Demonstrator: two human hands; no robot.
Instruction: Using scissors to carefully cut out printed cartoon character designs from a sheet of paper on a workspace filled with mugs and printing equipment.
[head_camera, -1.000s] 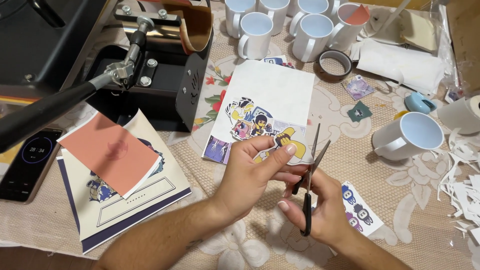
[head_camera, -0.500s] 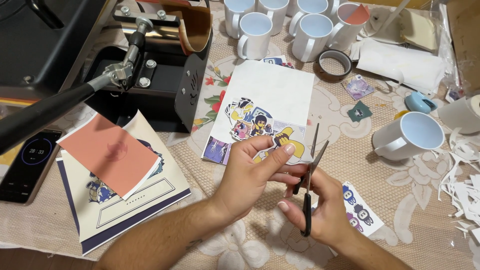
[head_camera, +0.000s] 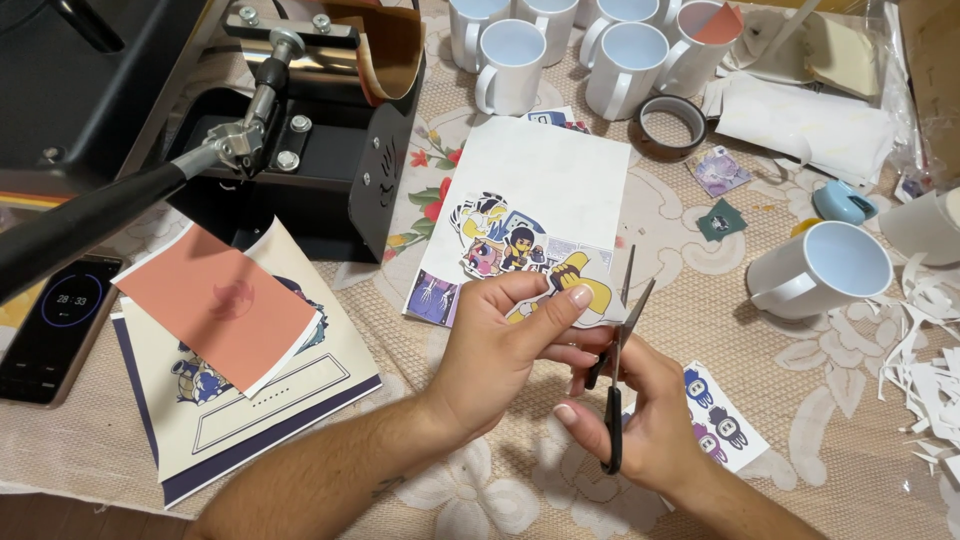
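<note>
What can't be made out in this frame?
Head view only:
- Printed sheet: its near edge is hidden behind the left hand.
- Scissors: handles buried in the right hand.
- Black press: cut off by the top and left edges.

Surface (head_camera: 820, 440), centre: printed sheet (head_camera: 540, 190), its near edge held by the left hand (head_camera: 505, 345); scissors (head_camera: 618, 350) in the right hand (head_camera: 650, 425), just right of the left hand. Small printed slip (head_camera: 725, 425) right of the right hand. Far left: press machine (head_camera: 290, 130); before it, stacked papers (head_camera: 230, 350); phone (head_camera: 55, 325) left of those. Behind the sheet: group of mugs (head_camera: 570, 50); tape roll (head_camera: 672, 125) right of them. Right: single mug (head_camera: 825, 270); paper scraps (head_camera: 925, 350) at the right edge.
</note>
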